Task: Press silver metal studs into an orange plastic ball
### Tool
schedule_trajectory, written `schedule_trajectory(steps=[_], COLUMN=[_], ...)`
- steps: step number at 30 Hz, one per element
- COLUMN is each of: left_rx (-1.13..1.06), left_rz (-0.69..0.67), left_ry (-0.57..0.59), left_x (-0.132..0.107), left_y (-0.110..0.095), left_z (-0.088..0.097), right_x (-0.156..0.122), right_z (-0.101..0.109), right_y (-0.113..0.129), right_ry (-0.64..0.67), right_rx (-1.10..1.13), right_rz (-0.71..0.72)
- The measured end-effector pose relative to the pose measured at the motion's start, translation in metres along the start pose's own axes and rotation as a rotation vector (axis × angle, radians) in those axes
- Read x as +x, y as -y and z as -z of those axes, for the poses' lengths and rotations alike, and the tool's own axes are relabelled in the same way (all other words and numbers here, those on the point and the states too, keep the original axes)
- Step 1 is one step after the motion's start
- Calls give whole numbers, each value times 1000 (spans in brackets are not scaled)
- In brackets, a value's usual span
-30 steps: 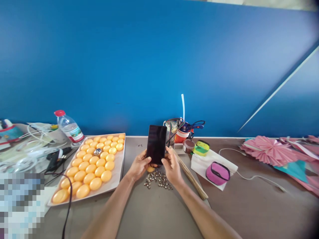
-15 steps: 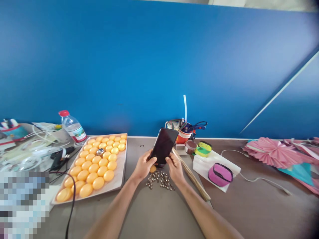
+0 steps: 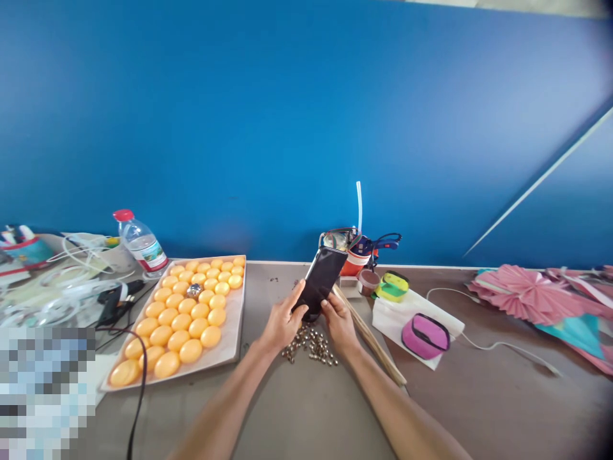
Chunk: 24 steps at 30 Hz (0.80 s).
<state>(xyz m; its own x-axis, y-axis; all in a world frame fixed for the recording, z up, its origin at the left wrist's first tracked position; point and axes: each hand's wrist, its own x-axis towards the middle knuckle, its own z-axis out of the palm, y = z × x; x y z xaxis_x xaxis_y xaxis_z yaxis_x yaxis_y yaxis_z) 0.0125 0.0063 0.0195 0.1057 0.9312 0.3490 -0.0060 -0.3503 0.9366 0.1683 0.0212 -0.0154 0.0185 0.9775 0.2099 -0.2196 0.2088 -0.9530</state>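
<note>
A black phone [image 3: 322, 280] with a dark screen leans tilted to the right above the table. My left hand [image 3: 282, 319] grips its lower left edge with the fingers curled around it. My right hand [image 3: 339, 321] holds its bottom right corner. Just below both hands lies a heap of several small metal bells [image 3: 310, 347] on the grey table [image 3: 297, 415].
A white tray [image 3: 233, 338] of several yellow balls and one silver ball sits left. Behind it are a water bottle [image 3: 141, 244], cables and a black glue gun [image 3: 111, 300]. Wooden sticks [image 3: 371, 338], a tool cup [image 3: 353, 255], a pink pouch [image 3: 425, 333] and pink paper fans [image 3: 522, 294] lie right.
The phone stood upright a second ago; it has since tipped over to the right and sunk lower, with both hands still on its lower end.
</note>
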Motion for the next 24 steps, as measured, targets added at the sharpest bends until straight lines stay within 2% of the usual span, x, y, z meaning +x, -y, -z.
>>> schedule_trajectory(steps=[5,9,16,24], left_rx=[-44,-119,-142,-211], left_rz=[34,85,41,112], left_ry=[-89,-131,-15,5], left_x=[2,6,12,11], left_y=[2,1,8,18], left_z=[0,0,4,5], right_x=[-1,-3,-8,-10], right_z=[-1,-4,-8,-10], right_y=[11,18,25,30], right_ry=[-27,-6,59,73], right_rx=[-159,-169,-175,-273], right_rz=[82,97,150,215])
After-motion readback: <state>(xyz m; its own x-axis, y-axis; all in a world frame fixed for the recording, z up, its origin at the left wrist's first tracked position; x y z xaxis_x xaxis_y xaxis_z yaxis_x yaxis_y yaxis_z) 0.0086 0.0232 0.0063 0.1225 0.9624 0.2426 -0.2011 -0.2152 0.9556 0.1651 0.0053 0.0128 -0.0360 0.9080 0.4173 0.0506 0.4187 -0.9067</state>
